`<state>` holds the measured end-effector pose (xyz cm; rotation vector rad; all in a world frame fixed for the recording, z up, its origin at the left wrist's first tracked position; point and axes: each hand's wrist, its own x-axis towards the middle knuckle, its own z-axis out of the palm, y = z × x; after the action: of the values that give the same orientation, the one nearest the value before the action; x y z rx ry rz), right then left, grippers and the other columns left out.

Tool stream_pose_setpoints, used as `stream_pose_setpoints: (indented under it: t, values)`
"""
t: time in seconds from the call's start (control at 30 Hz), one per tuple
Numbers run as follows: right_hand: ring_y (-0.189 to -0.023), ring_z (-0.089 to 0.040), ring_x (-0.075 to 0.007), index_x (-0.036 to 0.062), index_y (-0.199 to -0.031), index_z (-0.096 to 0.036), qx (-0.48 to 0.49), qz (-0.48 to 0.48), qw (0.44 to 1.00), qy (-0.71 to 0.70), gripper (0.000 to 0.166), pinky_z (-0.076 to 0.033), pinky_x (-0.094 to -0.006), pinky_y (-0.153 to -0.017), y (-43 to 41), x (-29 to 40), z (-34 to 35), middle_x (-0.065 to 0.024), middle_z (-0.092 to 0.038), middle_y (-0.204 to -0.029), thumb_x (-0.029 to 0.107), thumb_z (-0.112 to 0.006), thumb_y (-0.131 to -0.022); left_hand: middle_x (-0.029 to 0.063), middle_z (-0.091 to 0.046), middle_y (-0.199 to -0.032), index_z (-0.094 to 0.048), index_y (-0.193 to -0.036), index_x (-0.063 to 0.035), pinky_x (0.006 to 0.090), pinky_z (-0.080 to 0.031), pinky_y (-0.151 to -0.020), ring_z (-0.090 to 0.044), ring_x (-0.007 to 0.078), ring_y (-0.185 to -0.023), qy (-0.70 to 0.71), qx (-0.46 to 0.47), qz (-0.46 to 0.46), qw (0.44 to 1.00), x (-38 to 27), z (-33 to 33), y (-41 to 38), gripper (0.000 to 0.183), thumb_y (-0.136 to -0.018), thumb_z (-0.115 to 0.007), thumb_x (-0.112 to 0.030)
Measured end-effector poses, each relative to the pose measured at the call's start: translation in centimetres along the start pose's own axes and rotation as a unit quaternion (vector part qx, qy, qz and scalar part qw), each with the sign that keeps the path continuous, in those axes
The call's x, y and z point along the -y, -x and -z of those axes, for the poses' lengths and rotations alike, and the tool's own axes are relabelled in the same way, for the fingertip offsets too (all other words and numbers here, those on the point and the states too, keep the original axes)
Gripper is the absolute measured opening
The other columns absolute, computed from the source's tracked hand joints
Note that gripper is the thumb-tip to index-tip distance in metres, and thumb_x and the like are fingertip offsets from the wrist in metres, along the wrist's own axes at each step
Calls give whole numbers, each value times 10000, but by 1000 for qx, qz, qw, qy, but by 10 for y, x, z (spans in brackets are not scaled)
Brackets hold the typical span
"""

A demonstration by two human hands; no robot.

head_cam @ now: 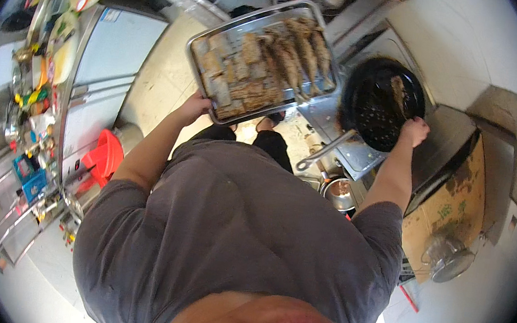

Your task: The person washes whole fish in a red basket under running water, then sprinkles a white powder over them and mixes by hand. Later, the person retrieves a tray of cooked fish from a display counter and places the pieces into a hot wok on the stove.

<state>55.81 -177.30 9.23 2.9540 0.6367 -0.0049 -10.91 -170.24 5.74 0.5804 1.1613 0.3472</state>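
My left hand [196, 108] grips the near left corner of a rectangular metal tray [263, 117], which is held up over the floor. Browned flat pieces [221, 70] cover the tray's left part, and several whole fried fish [293, 58] lie side by side in its right part. At the right, a round black frying pan [372, 112] with a metal handle [325, 152] holds dark oil with bubbles. One browned fish [398, 93] is at the pan's right side. My right hand [415, 130] is over the pan's right rim, its fingers pinched at the fish's tail end.
The pan rests over a metal stove top [357, 165]. Below it stands a small metal pot [341, 196]. A white refrigerator cabinet [109, 56] and a red plastic basin [105, 155] are at the left. Stained cardboard [451, 215] lies at the right.
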Motion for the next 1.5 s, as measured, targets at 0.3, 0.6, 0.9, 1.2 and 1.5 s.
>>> stream_pose_setpoints:
  t: [0.3, 0.6, 0.9, 1.2, 1.5]
  values:
    - [-824, -572, -279, 62, -834, -655, -25, 365, 875, -317, 135, -451, -405, -744, 239, 171, 126, -109, -622, -832, 173, -628, -761, 106, -508, -1124, -271, -1307, -46, 370, -485, -789, -551, 228, -952, -92, 97, -22, 991, -29, -10, -13, 625, -736, -525, -23]
    - [-841, -642, -301, 70, -826, -678, 100, 315, 943, 37, 260, -506, -392, -738, 338, 214, 91, -156, -661, -883, 237, -481, -811, 38, -576, -915, -486, -1111, -100, 269, -498, -676, -572, 123, -728, -103, 152, 48, 982, -37, 43, -23, 406, -773, -614, -286]
    - [-861, -618, -329, 72, -863, -682, 219, 390, 893, 57, 299, -501, -408, -726, 286, 241, 220, -152, -648, -927, 300, -509, -778, 39, -568, -960, -507, -1070, -103, 296, -486, -727, -567, 140, -789, -117, 201, 43, 972, -37, 64, -32, 306, -812, -560, -259]
    - [-862, -623, -280, 49, -915, -666, 145, 157, 964, -155, 304, -467, -364, -755, 167, 48, 184, -134, -661, -866, 315, -544, -834, 52, -527, -666, -584, -810, -52, 300, -427, -477, -485, 144, -529, -283, -192, -15, 940, 106, 244, -58, 163, -773, -493, -183]
    - [-989, -552, -355, 144, -1054, -627, 80, 93, 988, -89, 327, -459, -443, -822, 77, -8, -8, -165, -567, -1086, 379, -467, -893, 80, -566, -726, -559, -938, -44, 284, -434, -440, -520, 154, -509, -222, -197, 102, 949, 113, 191, 68, 215, -849, -492, -228]
